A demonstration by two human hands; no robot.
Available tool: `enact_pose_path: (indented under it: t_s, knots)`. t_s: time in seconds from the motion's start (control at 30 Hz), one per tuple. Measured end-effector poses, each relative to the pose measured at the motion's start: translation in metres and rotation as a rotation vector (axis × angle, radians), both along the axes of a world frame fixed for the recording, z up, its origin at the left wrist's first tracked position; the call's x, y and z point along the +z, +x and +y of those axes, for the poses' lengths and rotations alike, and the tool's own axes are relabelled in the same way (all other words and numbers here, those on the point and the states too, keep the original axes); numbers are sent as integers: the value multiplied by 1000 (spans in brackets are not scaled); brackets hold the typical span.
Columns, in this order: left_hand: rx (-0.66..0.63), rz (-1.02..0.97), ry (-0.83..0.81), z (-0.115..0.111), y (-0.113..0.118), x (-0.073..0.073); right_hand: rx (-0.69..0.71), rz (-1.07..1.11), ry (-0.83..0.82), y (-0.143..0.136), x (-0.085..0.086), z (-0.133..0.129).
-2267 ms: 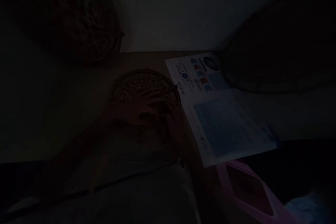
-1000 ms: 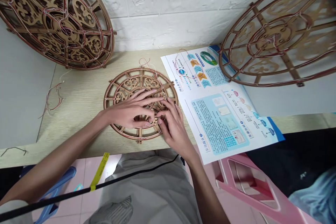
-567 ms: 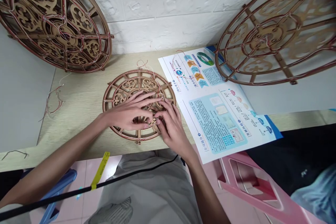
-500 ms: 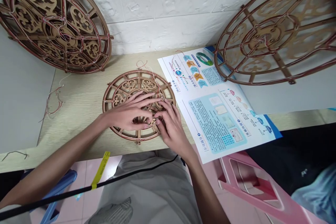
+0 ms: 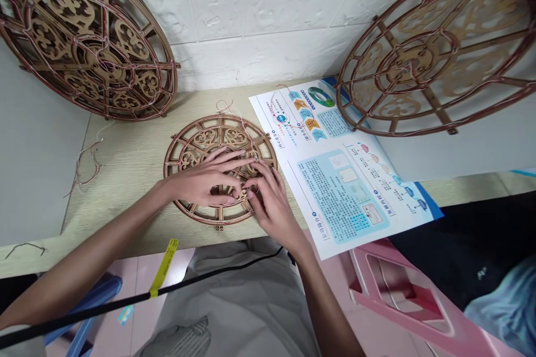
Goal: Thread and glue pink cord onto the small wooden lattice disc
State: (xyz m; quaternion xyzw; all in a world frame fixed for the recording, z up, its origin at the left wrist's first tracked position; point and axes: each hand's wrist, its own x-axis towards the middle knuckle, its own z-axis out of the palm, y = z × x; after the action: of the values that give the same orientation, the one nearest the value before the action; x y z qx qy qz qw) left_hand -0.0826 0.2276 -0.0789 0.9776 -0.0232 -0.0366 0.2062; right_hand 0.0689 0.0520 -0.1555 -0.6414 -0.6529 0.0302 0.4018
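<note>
A round brown openwork frame lies flat on the wooden table, with thin red and white wires along its rings. My left hand rests over its middle, thumb and index finger bent toward each other near the wire. From the right, my right hand reaches onto the frame, fingers curled and meeting the left fingertips. What the fingers pinch is too small to make out. A loose wire runs from the frame's far edge down to the fingers.
Larger wired round frames lean at the left and right. A printed sheet lies right of the work, wire scraps at left. A white brick wall stands behind. Below are a pink stool and a person's dark clothing.
The camera view has shifted slightly. Both hands stay in nearly the same place on the frame, with only small finger movements.
</note>
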Motion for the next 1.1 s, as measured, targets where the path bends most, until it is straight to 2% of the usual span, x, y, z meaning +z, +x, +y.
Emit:
enact_pose_path:
  t_s: [0.1,0.33,0.7,0.97,1.1]
  knots:
    - [-10,-3,-22,1,-1,0,-6,3,-5,-1,0,0]
    - [51,-89,68,-8,-2,-7,-21,0,2,-2,1,0]
    - [73,-70,95,-10,0,-6,-26,36,-5,-3,2,1]
    - [125,0,47,-16,3,1,-26,28,-1,-2,2,0]
    - [100,24,-10,-13,1,4,-27,25,21,-2,0,2]
